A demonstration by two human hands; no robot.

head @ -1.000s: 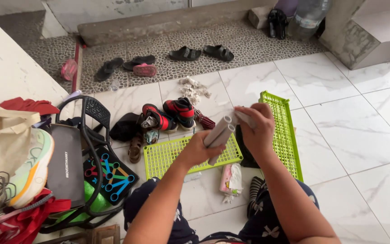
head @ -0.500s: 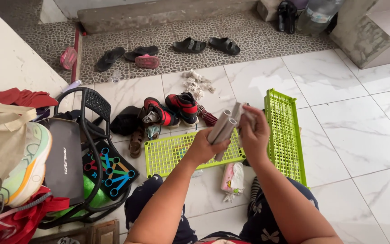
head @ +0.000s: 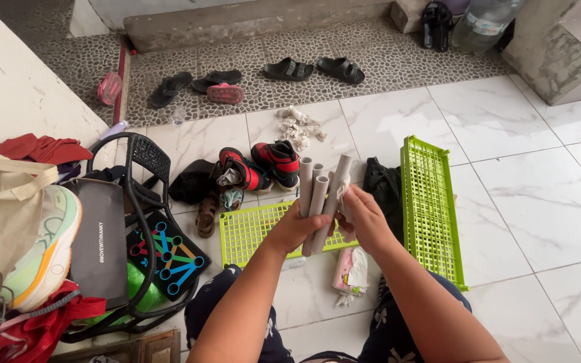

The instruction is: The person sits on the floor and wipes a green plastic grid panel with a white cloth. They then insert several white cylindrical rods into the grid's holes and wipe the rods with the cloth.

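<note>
Hands meet over the near middle of the tiled floor. The left hand (head: 295, 230) is closed around a bundle of grey tubes (head: 319, 199), held upright above a flat green grid panel (head: 253, 232). The right hand (head: 364, 218) pinches a white cloth (head: 345, 196) against the rightmost tube. Another green grid panel (head: 432, 202) lies to the right, and red-and-black shoes (head: 260, 165) sit just beyond.

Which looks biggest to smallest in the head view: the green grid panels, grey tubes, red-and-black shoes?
1. Green grid panels
2. Grey tubes and red-and-black shoes: alike; the held tubes are nearer, so unsure.
</note>
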